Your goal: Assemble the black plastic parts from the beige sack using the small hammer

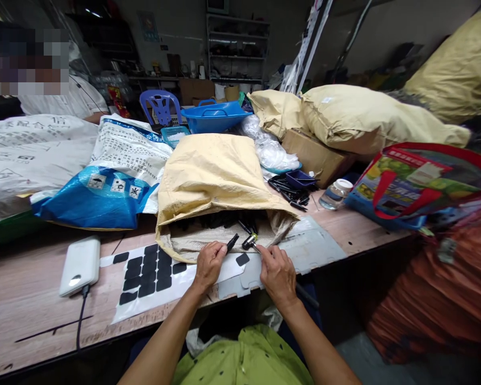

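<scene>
My left hand is closed around a slim black pen-like piece, whose narrow tip points up and to the right. Opposite it, my right hand grips a small hammer with a shiny head and a yellowish end. The hammer head is just right of the black piece; I cannot tell whether they touch. Both hands are at the mouth of a large cream woven sack, which lies open toward me. Dark slender pieces show inside it. A white sheet with black rounded stickers lies left of my hands.
A white power bank with a cable sits at left, near a blue-and-white sack. To the right are black pieces, a lidded jar, a cardboard box and a red-handled bag. Another person is at far left.
</scene>
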### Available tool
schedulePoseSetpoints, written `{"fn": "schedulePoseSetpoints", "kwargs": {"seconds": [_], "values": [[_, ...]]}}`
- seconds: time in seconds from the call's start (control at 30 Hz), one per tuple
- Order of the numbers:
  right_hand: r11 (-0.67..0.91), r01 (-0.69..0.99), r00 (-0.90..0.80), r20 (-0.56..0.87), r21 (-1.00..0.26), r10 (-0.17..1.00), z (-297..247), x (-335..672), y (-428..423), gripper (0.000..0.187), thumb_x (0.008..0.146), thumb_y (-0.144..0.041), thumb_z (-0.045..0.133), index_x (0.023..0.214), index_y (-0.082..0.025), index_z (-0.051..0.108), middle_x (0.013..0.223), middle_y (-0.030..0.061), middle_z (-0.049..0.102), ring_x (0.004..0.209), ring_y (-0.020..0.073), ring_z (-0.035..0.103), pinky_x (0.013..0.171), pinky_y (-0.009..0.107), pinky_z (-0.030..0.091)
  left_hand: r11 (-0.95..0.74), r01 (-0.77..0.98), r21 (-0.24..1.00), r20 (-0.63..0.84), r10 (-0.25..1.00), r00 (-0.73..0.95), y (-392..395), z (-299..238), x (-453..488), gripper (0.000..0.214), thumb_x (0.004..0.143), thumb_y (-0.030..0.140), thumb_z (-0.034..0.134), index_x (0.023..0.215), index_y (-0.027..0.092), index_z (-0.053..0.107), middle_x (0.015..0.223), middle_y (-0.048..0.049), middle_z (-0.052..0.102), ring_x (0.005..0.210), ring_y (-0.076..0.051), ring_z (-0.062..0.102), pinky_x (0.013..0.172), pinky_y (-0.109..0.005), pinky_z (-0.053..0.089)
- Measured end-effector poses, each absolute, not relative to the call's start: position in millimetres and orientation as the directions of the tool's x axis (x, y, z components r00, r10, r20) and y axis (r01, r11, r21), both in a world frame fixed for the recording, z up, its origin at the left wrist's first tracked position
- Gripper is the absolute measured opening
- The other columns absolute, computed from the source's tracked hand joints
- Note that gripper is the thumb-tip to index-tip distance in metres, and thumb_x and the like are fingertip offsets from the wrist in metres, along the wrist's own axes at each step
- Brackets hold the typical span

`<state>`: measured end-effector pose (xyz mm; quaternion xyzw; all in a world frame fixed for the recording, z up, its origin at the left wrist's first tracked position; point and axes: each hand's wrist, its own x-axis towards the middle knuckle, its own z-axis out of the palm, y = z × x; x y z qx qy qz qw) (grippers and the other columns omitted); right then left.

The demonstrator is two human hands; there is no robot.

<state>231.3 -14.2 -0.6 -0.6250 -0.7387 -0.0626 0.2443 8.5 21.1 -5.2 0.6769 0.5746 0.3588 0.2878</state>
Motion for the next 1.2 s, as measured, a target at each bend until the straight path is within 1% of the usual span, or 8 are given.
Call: {"fn": "schedulePoseSetpoints", "kwargs": {"seconds": [0.27, 0.47, 0.63, 0.73, 0.83, 0.93, 1.07, 1.2], "values": [[0.237, 0.952, -0.114, 0.496, -0.193, 0.861, -2, 231, -15, 0.038, 0.094, -0.009, 0.053, 0.125, -0.027, 0.069, 0.091, 0.0081, 0.06, 0.086, 0.0241, 0.051, 0.071, 0.034, 0.037, -0.199, 0.6, 0.775, 0.167, 0.98, 0.109, 21, -1, 9, 0.041, 0.098, 0.039, 0.04, 0.075, 0.02, 0.067, 0.077, -0.0037, 0.065, 0.081, -0.021, 0.057, 0.079, -0.033, 0.042], [0.241, 0.943, -0.108, 0.473, -0.231, 0.874, 2, 232, -14, 0.037, 0.093, -0.009, 0.055, 0.123, -0.026, 0.069, 0.092, 0.0077, 0.062, 0.085, 0.0228, 0.052, 0.07, 0.032, 0.038, -0.232, 0.492, 0.839, 0.134, 0.965, 0.226, -15, 29, 13, 0.034, 0.099, 0.04, 0.046, 0.095, 0.02, 0.072, 0.088, -0.0049, 0.067, 0.086, -0.021, 0.061, 0.08, -0.032, 0.044], [0.203, 0.932, -0.093, 0.345, -0.299, 0.934, 14, 235, -16, 0.041, 0.092, -0.009, 0.055, 0.126, -0.026, 0.068, 0.095, 0.0079, 0.063, 0.089, 0.0235, 0.055, 0.074, 0.033, 0.043, -0.214, 0.49, 0.845, -0.05, 0.881, 0.471, -83, 33, 20, 0.026, 0.098, 0.038, 0.052, 0.095, 0.023, 0.073, 0.089, -0.0042, 0.069, 0.085, -0.02, 0.063, 0.078, -0.03, 0.044], [0.207, 0.912, -0.11, 0.274, -0.355, 0.955, 21, 238, -20, 0.047, 0.089, -0.009, 0.06, 0.132, -0.027, 0.066, 0.103, 0.0085, 0.064, 0.094, 0.0251, 0.058, 0.08, 0.036, 0.047, -0.084, 0.562, 0.823, -0.179, 0.901, 0.396, -110, -1, 20, 0.032, 0.095, 0.044, 0.052, 0.093, 0.022, 0.075, 0.087, -0.006, 0.07, 0.082, -0.021, 0.064, 0.077, -0.031, 0.046], [0.253, 0.845, -0.1, 0.325, -0.472, 0.94, 28, 247, -25, 0.047, 0.09, -0.01, 0.058, 0.134, -0.027, 0.064, 0.113, 0.009, 0.062, 0.102, 0.0244, 0.06, 0.089, 0.038, 0.051, 0.131, 0.585, 0.801, -0.341, 0.902, 0.265, -118, -46, 15, 0.041, 0.09, 0.053, 0.054, 0.098, 0.021, 0.078, 0.092, -0.0072, 0.075, 0.089, -0.025, 0.068, 0.082, -0.034, 0.051], [0.291, 0.757, -0.005, 0.439, -0.585, 0.898, 35, 265, -24, 0.04, 0.095, -0.016, 0.053, 0.132, -0.025, 0.065, 0.117, 0.0091, 0.061, 0.107, 0.0229, 0.06, 0.095, 0.039, 0.052, 0.314, 0.616, 0.723, -0.453, 0.888, 0.079, -117, -77, 8, 0.053, 0.085, 0.062, 0.053, 0.1, 0.018, 0.079, 0.088, -0.0073, 0.076, 0.091, -0.03, 0.069, 0.085, -0.039, 0.054], [0.223, 0.7, 0.221, 0.502, -0.678, 0.836, 37, 316, 5, 0.041, 0.096, -0.034, 0.056, 0.135, -0.023, 0.063, 0.116, 0.01, 0.063, 0.093, 0.0209, 0.062, 0.082, 0.038, 0.056, 0.299, 0.633, 0.714, -0.406, 0.914, 0.026, -120, -89, 5, 0.056, 0.083, 0.065, 0.053, 0.105, 0.02, 0.079, 0.096, -0.0078, 0.078, 0.089, -0.03, 0.07, 0.089, -0.041, 0.056], [0.012, 0.6, 0.546, 0.421, -0.8, 0.724, 28, 386, 73, 0.074, 0.08, -0.052, 0.069, 0.142, -0.016, 0.054, 0.125, 0.0163, 0.061, 0.101, 0.026, 0.062, 0.083, 0.04, 0.055, 0.277, 0.579, 0.766, -0.444, 0.881, 0.165, -122, -84, 4, 0.055, 0.076, 0.07, 0.062, 0.102, 0.026, 0.081, 0.104, -0.0052, 0.08, 0.095, -0.028, 0.071, 0.088, -0.034, 0.057]]}}
